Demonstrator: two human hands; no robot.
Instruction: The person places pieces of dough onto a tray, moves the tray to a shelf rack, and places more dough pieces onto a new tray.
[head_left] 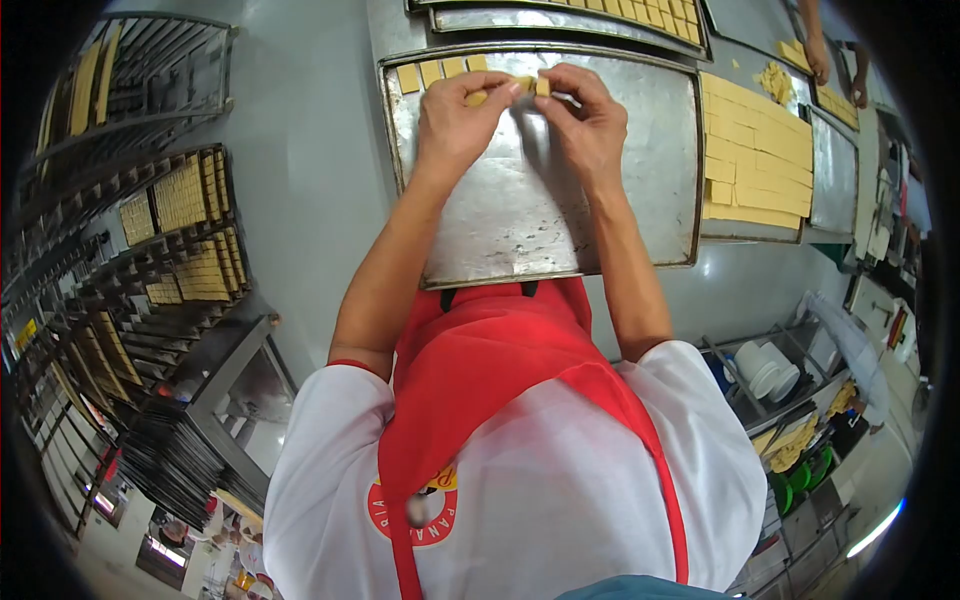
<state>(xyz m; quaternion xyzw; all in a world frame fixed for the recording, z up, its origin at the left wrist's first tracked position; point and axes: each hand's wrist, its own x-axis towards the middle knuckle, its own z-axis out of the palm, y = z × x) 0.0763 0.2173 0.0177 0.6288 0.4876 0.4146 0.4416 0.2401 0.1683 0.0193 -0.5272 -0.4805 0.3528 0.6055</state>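
Both my hands are over the far part of a metal tray (pixel 520 220). Small yellow dough pieces (pixel 430 73) stand in a row along its far left edge. My left hand (pixel 462 122) is closed in a pinch on a yellow dough piece (pixel 523 84), with another piece partly hidden under its fingers. A little to the right, my right hand (pixel 590 120) pinches a small dough piece (pixel 543 87) between thumb and fingers. The fingertips of the two hands are close together.
Right of the tray lies a cut yellow dough sheet (pixel 755 150). Another tray of pieces (pixel 640 12) is beyond. Racks with filled trays (pixel 185 195) stand at left. A co-worker's hand (pixel 818 60) is at the far right, near dough scraps (pixel 773 82).
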